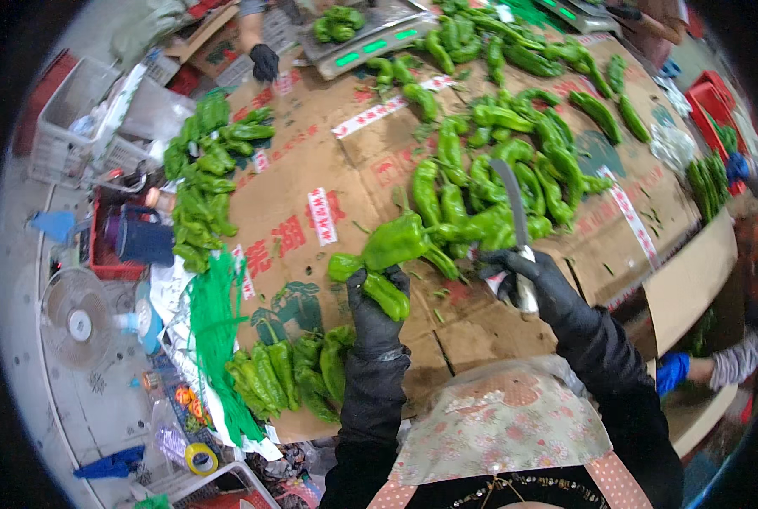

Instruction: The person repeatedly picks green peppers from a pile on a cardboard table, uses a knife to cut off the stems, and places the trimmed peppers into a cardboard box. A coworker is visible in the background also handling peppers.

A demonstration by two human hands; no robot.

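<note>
Green peppers (395,242) are gripped in my left hand (379,305), which wears a dark glove. My right hand (532,280), also gloved, is closed around the handle of a curved knife (513,191), its blade pointing away from me. Loose green peppers (500,172) lie heaped beyond the knife on the cardboard (366,172). Another row of peppers (290,369) sits close to my left forearm, and a longer pile (204,184) runs along the left edge.
Digital scales (369,38) stand at the far side near a co-worker's gloved hand (264,62). Green ties (216,337) hang over the left edge. A fan (80,324) and white crates (67,140) are at left. Co-workers' blue gloves (672,372) show at right beside a cardboard box (691,273).
</note>
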